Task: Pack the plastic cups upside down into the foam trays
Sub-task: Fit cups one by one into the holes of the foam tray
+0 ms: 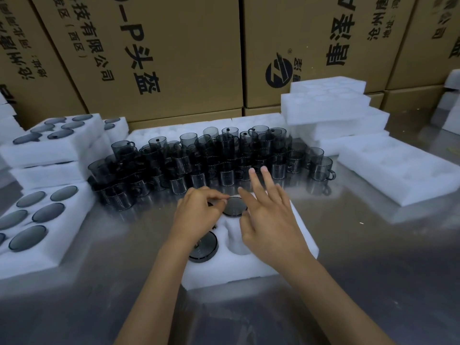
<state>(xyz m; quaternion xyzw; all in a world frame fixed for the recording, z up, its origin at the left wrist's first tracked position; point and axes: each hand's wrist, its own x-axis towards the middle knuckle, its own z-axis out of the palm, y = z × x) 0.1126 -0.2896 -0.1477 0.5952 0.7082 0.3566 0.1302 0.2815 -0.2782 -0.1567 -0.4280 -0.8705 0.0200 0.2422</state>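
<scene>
A white foam tray (251, 270) lies on the table in front of me. Two dark smoky plastic cups sit upside down in its pockets, one at the far middle (234, 206) and one at the near left (203, 248). An empty pocket (240, 246) shows between my hands. My left hand (199, 216) is curled over the tray's far left, and its thumb and fingertips pinch at the far cup's left edge. A dark bit of another cup shows under its fingers. My right hand (270, 220) hovers over the tray's right side with its fingers spread, the thumb close to the far cup.
A heap of loose cups (214, 160) stands behind the tray. Filled foam trays (57, 220) are stacked at the left, with more (53, 140) behind them. Empty foam trays (398, 170) lie at the right beside a stack (331, 108). Cardboard boxes (174, 58) wall the back.
</scene>
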